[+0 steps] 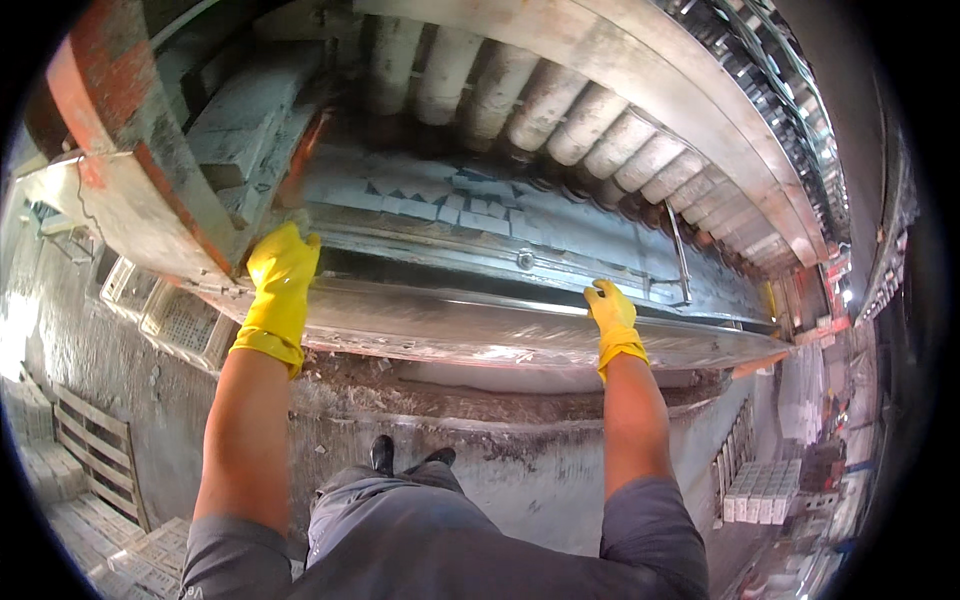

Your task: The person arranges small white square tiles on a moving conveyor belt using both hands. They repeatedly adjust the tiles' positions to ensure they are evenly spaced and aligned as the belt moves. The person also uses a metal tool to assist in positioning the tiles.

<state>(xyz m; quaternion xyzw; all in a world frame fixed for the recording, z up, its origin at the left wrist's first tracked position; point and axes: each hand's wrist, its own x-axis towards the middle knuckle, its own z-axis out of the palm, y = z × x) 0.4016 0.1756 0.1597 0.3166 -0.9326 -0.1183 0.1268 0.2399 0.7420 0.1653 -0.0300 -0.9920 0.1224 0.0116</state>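
Both of my hands wear yellow rubber gloves. My left hand (pixel 282 268) is at the left end of a long metal trough, beside the rusty frame post (pixel 165 190); its fingers are curled, and whatever they close on is hidden. Farther right, my right hand (pixel 611 305) lies at the upper edge of the long metal front panel (pixel 450 318), fingers bent over that edge. Beyond the panel runs a wet metal ledge (pixel 440 236) with a round bolt-like fitting (pixel 525 259). Broken white flat pieces (pixel 470 212) lie on the bluish surface behind it.
A row of pale rollers (pixel 545 105) spans the machine under a curved metal beam (pixel 640 40). A thin bent rod (pixel 680 255) stands right of my right hand. Plastic crates (pixel 185 320) and a wooden pallet (pixel 100 450) are at left, stacked white blocks (pixel 762 492) at right. The floor (pixel 540 490) looks wet.
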